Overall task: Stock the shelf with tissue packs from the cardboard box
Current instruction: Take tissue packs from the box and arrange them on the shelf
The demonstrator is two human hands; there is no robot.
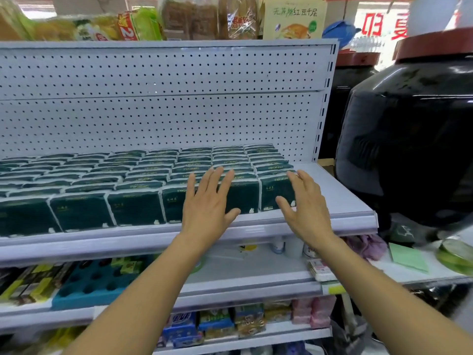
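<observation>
Head view: the left hand [208,201] and right hand [304,206] are held open, fingers straight, against tissue packs [135,206] at the shelf's [343,198] front edge.

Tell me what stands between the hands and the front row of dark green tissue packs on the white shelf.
Nothing visible. The left hand lies with straight fingers on the dark green tissue packs at the front of the white metal shelf; the right hand rests on the rightmost pack.
</observation>
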